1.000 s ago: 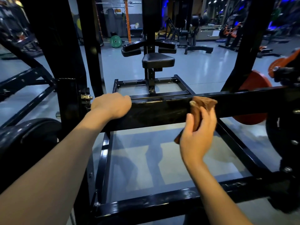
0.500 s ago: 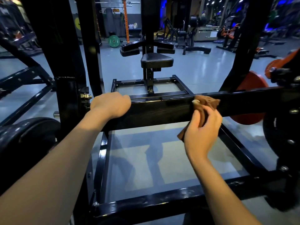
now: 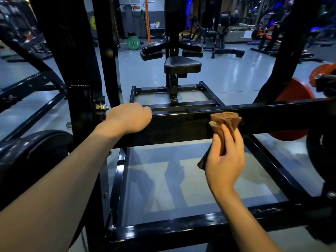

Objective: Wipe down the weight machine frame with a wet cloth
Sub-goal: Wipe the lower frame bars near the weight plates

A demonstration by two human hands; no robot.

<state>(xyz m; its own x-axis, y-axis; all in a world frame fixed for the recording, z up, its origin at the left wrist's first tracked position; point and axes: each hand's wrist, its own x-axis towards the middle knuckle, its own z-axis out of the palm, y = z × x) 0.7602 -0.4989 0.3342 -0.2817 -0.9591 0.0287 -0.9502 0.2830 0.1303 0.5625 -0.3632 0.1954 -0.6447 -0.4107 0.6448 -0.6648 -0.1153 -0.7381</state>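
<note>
The right hand (image 3: 224,160), gripping the bunched brown cloth (image 3: 225,122), has slid rightward along the black crossbar (image 3: 181,124), extending the wiped stretch, while the left hand (image 3: 130,118) stays curled over the bar.

Round green weight plate (image 3: 133,42) standing far back on glossy grey floor (image 3: 227,77); orange perforated steel upright (image 3: 147,19) just right of it.
</note>
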